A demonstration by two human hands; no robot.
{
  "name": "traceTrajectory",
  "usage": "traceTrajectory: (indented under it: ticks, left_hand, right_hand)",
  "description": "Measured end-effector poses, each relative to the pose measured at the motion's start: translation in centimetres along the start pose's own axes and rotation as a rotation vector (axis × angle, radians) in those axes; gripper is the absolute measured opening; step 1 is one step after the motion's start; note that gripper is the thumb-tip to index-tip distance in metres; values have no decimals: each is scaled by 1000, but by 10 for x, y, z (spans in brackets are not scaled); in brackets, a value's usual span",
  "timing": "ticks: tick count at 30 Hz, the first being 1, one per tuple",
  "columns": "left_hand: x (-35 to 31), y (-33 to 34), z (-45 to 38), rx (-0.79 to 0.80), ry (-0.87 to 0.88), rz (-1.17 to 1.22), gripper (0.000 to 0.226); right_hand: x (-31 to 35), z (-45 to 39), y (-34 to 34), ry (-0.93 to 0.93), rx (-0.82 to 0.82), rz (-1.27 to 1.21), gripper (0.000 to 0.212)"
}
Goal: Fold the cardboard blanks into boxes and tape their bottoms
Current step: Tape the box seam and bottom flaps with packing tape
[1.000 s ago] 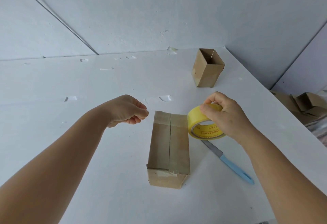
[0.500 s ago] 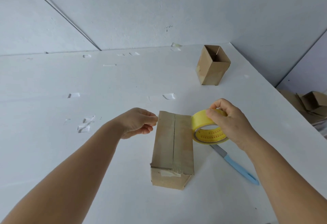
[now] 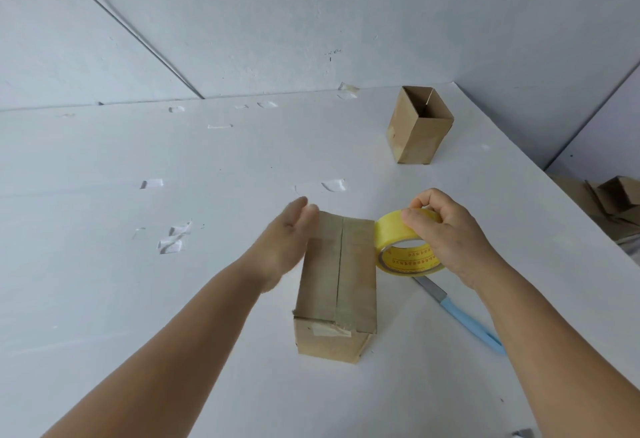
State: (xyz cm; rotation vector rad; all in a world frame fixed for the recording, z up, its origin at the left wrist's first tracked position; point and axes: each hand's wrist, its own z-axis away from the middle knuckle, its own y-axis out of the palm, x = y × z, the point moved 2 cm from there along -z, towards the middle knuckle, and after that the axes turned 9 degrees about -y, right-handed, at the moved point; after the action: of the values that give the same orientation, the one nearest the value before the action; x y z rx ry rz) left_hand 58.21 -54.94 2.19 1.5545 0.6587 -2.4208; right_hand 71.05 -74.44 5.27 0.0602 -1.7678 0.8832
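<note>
Item: cardboard box [image 3: 337, 278], lying on the white worktop [image 3: 173, 299] at centre, taped seam upward.
Your left hand [image 3: 282, 243]: forearm reaching in from 7 o'clock, fingers straight and together, laid against the box's far left edge; blurred.
Your right hand [image 3: 446, 233]: forearm from 5 o'clock, fingers curled round the yellow tape roll [image 3: 403, 247], held just beside the box's far right corner.
Second box [image 3: 419, 126]: upright, open-topped, at 1 o'clock.
Blue-handled knife [image 3: 464, 320]: on the worktop at 4 o'clock.

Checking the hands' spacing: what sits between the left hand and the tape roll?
Head view: the box fills the gap between left hand and tape roll.
</note>
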Motion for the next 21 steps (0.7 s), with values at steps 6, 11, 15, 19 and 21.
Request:
traceTrajectory:
  ticks: [6, 11, 15, 19, 21]
  left_hand:
    - [-2, 14, 9, 207, -157, -136, 39]
    - [-35, 21, -1, 13, 397, -923, 84]
    - [-35, 35, -2, 3, 409, -1102, 64]
    - [-23, 30, 0, -120, 381, -1093, 63]
    - [-22, 29, -1, -131, 361, -1079, 63]
  right_hand:
    - [-4, 2, 0, 16, 13, -1, 10]
    - [4, -1, 2, -27, 63, -2, 11]
    - [-1, -7, 6, -29, 128, 1, 19]
    - [-16, -8, 15, 77, 95, -355, 39]
    - [-13, -14, 20, 17, 60, -372, 25]
